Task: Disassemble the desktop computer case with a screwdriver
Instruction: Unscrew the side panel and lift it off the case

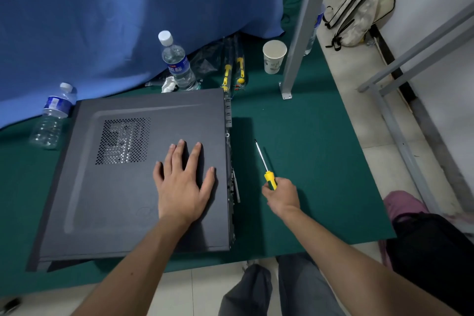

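A dark grey desktop computer case (123, 187) lies on its side on the green table mat (307, 161), its vented side panel facing up. My left hand (183, 185) rests flat on that panel near its right edge, fingers spread. To the right of the case my right hand (282, 196) grips the yellow handle of a screwdriver (265, 165). The metal shaft points up and left, its tip a short way from the case's rear edge (229, 151) and not touching it.
Two water bottles (177, 64) (52, 115) stand and lie behind the case by a blue curtain (115, 20). Bagged yellow-handled tools (233, 72), a paper cup (274, 56) and a grey metal post (300, 33) stand at the back. My legs and the mat's near edge are below.
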`<state>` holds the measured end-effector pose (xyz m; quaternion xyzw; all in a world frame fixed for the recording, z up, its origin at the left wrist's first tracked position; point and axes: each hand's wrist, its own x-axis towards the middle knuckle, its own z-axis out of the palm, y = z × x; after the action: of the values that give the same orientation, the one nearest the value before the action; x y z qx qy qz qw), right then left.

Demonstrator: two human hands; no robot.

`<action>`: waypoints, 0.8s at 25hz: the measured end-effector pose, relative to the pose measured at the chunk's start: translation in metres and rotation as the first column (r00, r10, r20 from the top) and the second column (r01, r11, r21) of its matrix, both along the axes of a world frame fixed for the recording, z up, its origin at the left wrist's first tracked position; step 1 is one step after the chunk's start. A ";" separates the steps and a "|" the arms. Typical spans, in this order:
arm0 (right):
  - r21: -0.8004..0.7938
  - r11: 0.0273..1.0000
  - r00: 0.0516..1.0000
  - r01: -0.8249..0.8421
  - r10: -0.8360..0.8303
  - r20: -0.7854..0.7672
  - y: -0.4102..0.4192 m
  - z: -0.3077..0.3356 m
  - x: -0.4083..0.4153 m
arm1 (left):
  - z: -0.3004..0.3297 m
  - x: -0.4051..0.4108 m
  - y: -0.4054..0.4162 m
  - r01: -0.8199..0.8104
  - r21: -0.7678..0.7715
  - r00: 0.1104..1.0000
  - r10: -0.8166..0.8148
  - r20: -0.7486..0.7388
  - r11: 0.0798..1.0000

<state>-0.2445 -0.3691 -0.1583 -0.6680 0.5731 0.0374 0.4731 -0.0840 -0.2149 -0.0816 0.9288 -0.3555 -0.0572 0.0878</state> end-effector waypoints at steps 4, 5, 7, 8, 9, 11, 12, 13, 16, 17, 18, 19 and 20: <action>-0.003 0.999 0.998 0.054 -0.054 -0.029 0.002 -0.019 0.001 | -0.002 0.001 -0.001 -0.008 -0.035 0.999 0.009 0.034 0.999; 0.016 0.996 0.996 0.083 -0.083 -0.015 0.004 -0.020 -0.002 | -0.001 0.001 -0.001 -0.008 -0.031 0.999 0.009 0.030 0.999; 0.091 0.980 0.980 0.179 -0.186 0.074 0.007 -0.015 -0.011 | -0.001 0.000 0.000 -0.009 -0.020 1.000 0.009 0.028 1.000; 0.146 0.964 0.964 0.223 -0.240 0.116 0.006 -0.010 -0.016 | 0.000 -0.001 -0.001 -0.009 -0.013 1.000 0.009 0.029 1.000; 0.198 0.950 0.952 0.242 -0.271 0.140 0.004 -0.003 -0.022 | 0.001 -0.001 -0.001 -0.011 -0.003 0.999 0.011 0.030 1.000; 0.258 0.947 0.958 0.193 -0.239 0.160 -0.006 0.011 -0.034 | 0.002 0.001 -0.003 -0.007 0.017 0.999 0.007 0.035 1.000; 0.260 0.954 0.963 0.150 -0.200 0.180 -0.012 0.019 -0.038 | 0.004 0.005 -0.004 0.008 0.015 0.999 -0.009 0.041 1.000; 0.260 0.958 0.959 0.124 -0.183 0.218 -0.019 0.028 -0.040 | 0.006 0.011 -0.007 0.031 -0.003 0.998 -0.030 0.051 1.000; 0.326 0.932 0.867 0.161 -0.291 0.405 -0.038 0.056 -0.036 | 0.009 0.040 -0.027 0.058 -0.046 0.998 -0.056 0.028 0.997; 0.353 0.921 0.822 0.162 -0.324 0.468 -0.045 0.065 -0.031 | 0.008 0.051 -0.036 0.038 -0.035 0.999 -0.038 -0.001 0.999; 0.367 0.918 0.795 0.149 -0.332 0.508 -0.053 0.072 -0.026 | 0.006 0.060 -0.046 -0.003 -0.032 0.999 0.002 -0.040 0.999; 0.372 0.919 0.786 0.129 -0.324 0.526 -0.062 0.078 -0.020 | 0.004 0.067 -0.054 -0.063 -0.035 0.995 0.061 -0.076 0.997; 0.364 0.924 0.787 0.112 -0.306 0.535 -0.070 0.083 -0.014 | 0.001 0.071 -0.060 -0.119 -0.035 0.989 0.115 -0.092 0.992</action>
<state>-0.2581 -0.4389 -0.0750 -0.4946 0.4585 -0.1318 0.7265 -0.0130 -0.2751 -0.0806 0.9426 -0.2972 -0.0864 0.1256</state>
